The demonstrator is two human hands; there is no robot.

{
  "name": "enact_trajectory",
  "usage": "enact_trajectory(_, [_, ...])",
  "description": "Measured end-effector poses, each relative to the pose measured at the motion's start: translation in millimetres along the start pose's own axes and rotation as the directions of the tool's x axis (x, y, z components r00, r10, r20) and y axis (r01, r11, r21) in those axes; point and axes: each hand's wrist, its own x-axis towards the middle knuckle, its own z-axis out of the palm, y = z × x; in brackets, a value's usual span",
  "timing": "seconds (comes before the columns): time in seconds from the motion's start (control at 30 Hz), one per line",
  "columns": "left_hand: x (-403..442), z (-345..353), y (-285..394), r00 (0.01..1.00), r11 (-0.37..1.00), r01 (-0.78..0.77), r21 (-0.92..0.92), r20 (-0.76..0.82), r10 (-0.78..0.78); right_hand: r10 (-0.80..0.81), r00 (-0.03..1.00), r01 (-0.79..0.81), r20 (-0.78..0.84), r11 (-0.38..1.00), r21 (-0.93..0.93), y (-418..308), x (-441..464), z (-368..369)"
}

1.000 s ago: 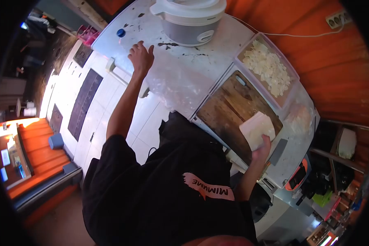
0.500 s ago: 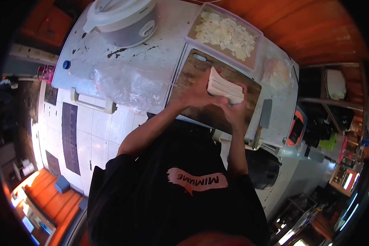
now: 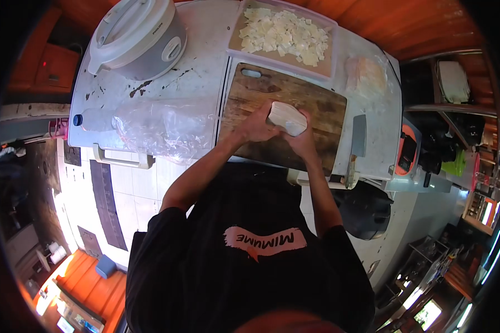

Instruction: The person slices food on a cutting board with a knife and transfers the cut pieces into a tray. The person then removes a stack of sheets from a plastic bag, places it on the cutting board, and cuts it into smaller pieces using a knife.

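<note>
Stack (image 3: 286,115), one, of thin sheets; colour off-white to cream. Form: compact block, corners softly rounded, edges closely aligned. Side toward the camera marked with fine parallel lines, layer upon layer; smoother, greyer patch at 4 o'clock. Material: cannot tell.

Location: over the board (image 3: 322,111), right of its middle; lifted or resting on the wood, cannot tell.

Left hand (image 3: 255,124): fingers wrapped about the stack, grasping from 9 o'clock. Right hand (image 3: 302,143): fingers likewise bent round it, grasping from 4 o'clock. Thumbs close together along the near side, at 6 o'clock.

Surroundings, by clock from the stack:
- 12: tray (image 3: 280,62), pale, holding flat cream bits (image 3: 286,33), loosely heaped.
- 2: pack (image 3: 366,76), clear plastic, cream contents.
- Between 3 and 4: knife (image 3: 359,136), broad grey blade, just beside the board.
- 9: plastic (image 3: 164,125), clear, crumpled; farther out, blue cap (image 3: 78,120).
- 10: pot (image 3: 141,47), white and grey, lidded.

Support for all: table (image 3: 208,33), white, surface scuffed.
</note>
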Motion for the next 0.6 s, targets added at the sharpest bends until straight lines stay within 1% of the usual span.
enact_trajectory(0.07, [-0.8, -2.5, 10.0, 0.999, 0.999, 0.031, 0.006, 0.034, -0.031, 0.118, 0.992, -0.118, 0.044, 0.993, -0.001, 0.6, 1.0, -4.9])
enact_trajectory(0.1, [0.8, -4.0, 14.5, 0.999, 0.999, 0.031, 0.011, 0.036, -0.031, 0.126, 0.991, -0.126, 0.040, 0.992, 0.000, 0.6, -0.2, -6.8])
enact_trajectory(0.17, [5.4, -6.2, 21.0, 0.999, 0.999, 0.031, 0.017, 0.039, -0.032, 0.129, 0.991, -0.129, 0.018, 0.991, -0.034, -25.7, 9.6, -11.1])
enact_trajectory(0.2, [7.2, -6.6, 23.6, 1.000, 0.997, 0.022, -0.076, -0.014, -0.023, 0.134, 0.991, -0.133, 0.016, 0.991, -0.032, -39.5, 14.8, -11.1])
enact_trajectory(0.23, [9.2, -6.2, 23.9, 0.998, 0.986, 0.007, -0.167, -0.066, -0.018, 0.039, 0.998, -0.039, -0.043, 0.999, -0.015, -53.8, 19.9, -10.0])
enact_trajectory(0.27, [13.2, -5.3, 19.1, 0.998, 0.986, 0.007, -0.166, -0.060, -0.017, -0.058, 0.993, 0.058, -0.105, 0.998, -0.005, -59.7, 23.7, -9.2])
enact_trajectory(0.3, [18.5, -3.9, 12.2, 0.990, 0.963, 0.044, -0.265, -0.117, -0.078, -0.057, 0.992, 0.056, -0.113, 0.998, -0.006, -52.5, 27.7, -9.9])
enact_trajectory(0.33, [21.1, -1.5, 7.8, 0.975, 0.928, 0.075, -0.365, -0.169, -0.146, 0.183, 0.980, -0.181, -0.078, 0.983, 0.036, -38.2, 32.3, -11.4])
enact_trajectory(0.37, [22.3, -1.5, 13.5, 0.974, 0.926, 0.078, -0.369, -0.168, -0.149, 0.412, 0.911, -0.410, -0.030, 0.910, 0.065, -25.3, 34.4, -11.3])
enact_trajectory(0.4, [25.7, -3.9, 18.8, 0.940, 0.870, 0.272, -0.411, -0.083, -0.332, 0.479, 0.874, -0.477, -0.086, 0.878, 0.042, -12.7, 34.9, -6.5])
enact_trajectory(0.43, [30.4, -6.7, 22.0, 0.868, 0.780, 0.451, -0.433, 0.007, -0.497, 0.475, 0.876, -0.473, -0.085, 0.880, 0.039, -8.8, 35.4, -5.3])
enact_trajectory(0.47, [32.2, -4.5, 14.7, 0.868, 0.781, 0.448, -0.435, 0.003, -0.496, 0.481, 0.872, -0.482, -0.092, 0.876, 0.013, -4.9, 35.7, -4.4])
enact_trajectory(0.53, [30.5, 2.9, -2.5, 0.876, 0.876, 0.401, -0.269, -0.167, -0.452, 0.489, 0.866, -0.493, -0.100, 0.870, -0.011, -0.7, 35.0, -4.2])
enact_trajectory(0.57, [28.7, 4.8, -8.0, 0.876, 0.875, 0.402, -0.269, -0.165, -0.453, 0.457, 0.883, -0.469, -0.104, 0.864, -0.184, -0.7, 33.1, -5.6])
enact_trajectory(0.6, [27.0, 6.3, -13.6, 0.893, 0.926, 0.370, -0.073, -0.247, -0.376, 0.425, 0.899, -0.433, -0.103, 0.830, -0.353, -0.8, 30.8, -7.2])
